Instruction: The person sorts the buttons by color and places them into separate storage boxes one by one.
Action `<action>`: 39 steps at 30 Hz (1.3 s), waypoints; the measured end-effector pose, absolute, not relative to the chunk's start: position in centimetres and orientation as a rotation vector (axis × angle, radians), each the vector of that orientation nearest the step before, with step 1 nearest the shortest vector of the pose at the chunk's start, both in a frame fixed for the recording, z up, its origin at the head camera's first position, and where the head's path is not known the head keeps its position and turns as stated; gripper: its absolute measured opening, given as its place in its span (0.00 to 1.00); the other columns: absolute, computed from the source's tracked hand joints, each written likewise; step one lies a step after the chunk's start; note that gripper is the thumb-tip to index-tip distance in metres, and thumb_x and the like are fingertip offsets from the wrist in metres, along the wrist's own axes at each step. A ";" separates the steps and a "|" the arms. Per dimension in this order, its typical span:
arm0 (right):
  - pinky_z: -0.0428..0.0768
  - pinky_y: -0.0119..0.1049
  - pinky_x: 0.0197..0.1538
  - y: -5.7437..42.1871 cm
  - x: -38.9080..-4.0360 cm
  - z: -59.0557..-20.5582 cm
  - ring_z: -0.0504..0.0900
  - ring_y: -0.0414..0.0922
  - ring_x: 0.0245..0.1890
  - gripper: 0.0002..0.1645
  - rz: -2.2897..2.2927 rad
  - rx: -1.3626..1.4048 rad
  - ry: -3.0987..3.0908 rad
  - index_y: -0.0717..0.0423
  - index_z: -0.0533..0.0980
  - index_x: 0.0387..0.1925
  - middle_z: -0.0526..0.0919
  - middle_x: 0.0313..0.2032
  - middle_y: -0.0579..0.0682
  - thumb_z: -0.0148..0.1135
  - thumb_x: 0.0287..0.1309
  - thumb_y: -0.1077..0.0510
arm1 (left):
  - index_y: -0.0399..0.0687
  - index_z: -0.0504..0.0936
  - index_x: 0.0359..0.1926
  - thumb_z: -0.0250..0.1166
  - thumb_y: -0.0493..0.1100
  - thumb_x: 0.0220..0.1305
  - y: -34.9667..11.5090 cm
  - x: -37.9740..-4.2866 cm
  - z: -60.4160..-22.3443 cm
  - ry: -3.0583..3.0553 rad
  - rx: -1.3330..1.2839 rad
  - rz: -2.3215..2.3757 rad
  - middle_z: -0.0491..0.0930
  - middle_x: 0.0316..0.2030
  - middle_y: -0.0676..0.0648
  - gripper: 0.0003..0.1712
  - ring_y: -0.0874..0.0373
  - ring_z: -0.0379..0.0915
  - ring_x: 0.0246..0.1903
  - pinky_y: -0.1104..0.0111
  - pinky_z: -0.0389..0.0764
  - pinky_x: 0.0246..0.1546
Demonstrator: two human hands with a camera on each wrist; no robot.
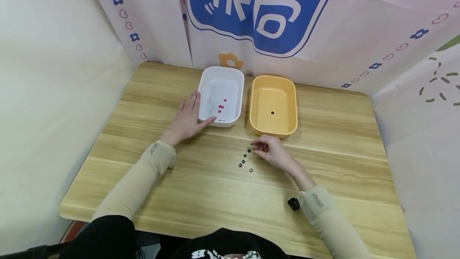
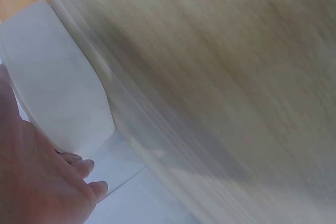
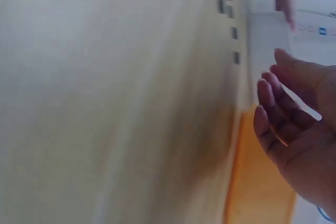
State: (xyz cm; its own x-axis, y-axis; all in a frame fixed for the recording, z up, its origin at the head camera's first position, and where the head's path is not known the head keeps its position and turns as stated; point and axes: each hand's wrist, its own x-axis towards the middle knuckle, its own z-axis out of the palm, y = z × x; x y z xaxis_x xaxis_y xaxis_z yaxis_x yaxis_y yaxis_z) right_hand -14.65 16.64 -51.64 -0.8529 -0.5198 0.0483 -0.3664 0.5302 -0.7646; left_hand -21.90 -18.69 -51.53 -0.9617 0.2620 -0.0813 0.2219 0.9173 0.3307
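Note:
My left hand (image 1: 187, 119) rests with spread fingers against the left side of a white box (image 1: 238, 91), its thumb along the near rim. The left wrist view shows this hand (image 2: 42, 177) beside the box's outer wall (image 2: 58, 77). My right hand (image 1: 271, 151) hovers just before a yellow box (image 1: 253, 123), fingers bent, thumb and forefinger apart, with nothing visible between them. Close to its fingertips lie several small round dark pieces (image 1: 245, 156) on the table. In the right wrist view, the fingers (image 3: 265, 95) curve loosely near those pieces (image 3: 234, 32).
Several small pink-red discs (image 1: 221, 106) lie in the white box. One dark piece (image 1: 272, 112) lies inside the yellow box. Both boxes stand at the back of the wooden table (image 1: 201, 199), before a printed backdrop (image 1: 316, 67). A small black object (image 1: 293, 204) is at the right wrist.

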 end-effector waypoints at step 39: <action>0.79 0.30 0.39 15.3 -14.4 -55.5 0.77 0.41 0.35 0.06 -1.146 -0.720 2.713 0.58 0.84 0.39 0.84 0.38 0.53 0.77 0.65 0.65 | 0.36 0.30 0.88 0.46 0.82 0.77 -18.7 -21.8 -51.4 2.953 0.389 0.486 0.31 0.90 0.34 0.68 0.38 0.31 0.91 0.41 0.34 0.91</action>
State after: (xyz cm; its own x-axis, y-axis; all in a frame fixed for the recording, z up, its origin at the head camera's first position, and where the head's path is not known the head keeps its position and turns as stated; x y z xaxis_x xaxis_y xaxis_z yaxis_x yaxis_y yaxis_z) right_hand -14.43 15.35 -55.53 -0.8814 -0.4654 0.0809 -0.3825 0.6028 -0.7003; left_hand -21.81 -18.73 -51.43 -0.9593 0.2710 -0.0798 0.2312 0.9153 0.3297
